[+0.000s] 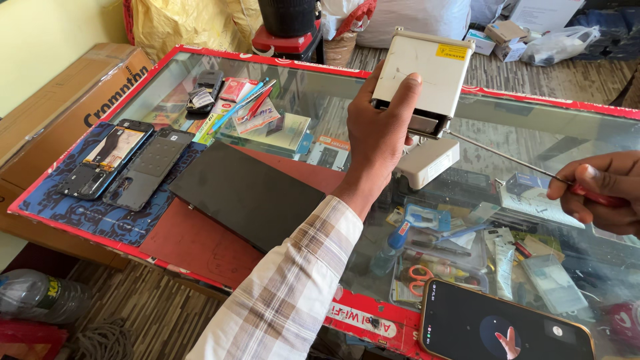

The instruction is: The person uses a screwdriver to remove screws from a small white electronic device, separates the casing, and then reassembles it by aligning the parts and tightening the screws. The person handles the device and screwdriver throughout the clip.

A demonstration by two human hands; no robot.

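Left hand (379, 137) grips a cream plastic box (421, 72), rectangular, yellow label at its top corner, lower end open; held tilted above the glass tabletop (300, 93). Right hand (600, 193) is closed on a red-handled screwdriver (527, 167), the shaft tip at the box's lower right corner. Under the glass: scissors (419, 277), packets, small tools (contents crowded). On top: two opened phones (123, 163), a dark flat panel (247, 193), a phone (503, 327) at the near edge. Bare glass lies between panel and box.

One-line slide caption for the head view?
Left hand holds a white electrical box above a glass counter while right hand drives a long screwdriver into its underside.
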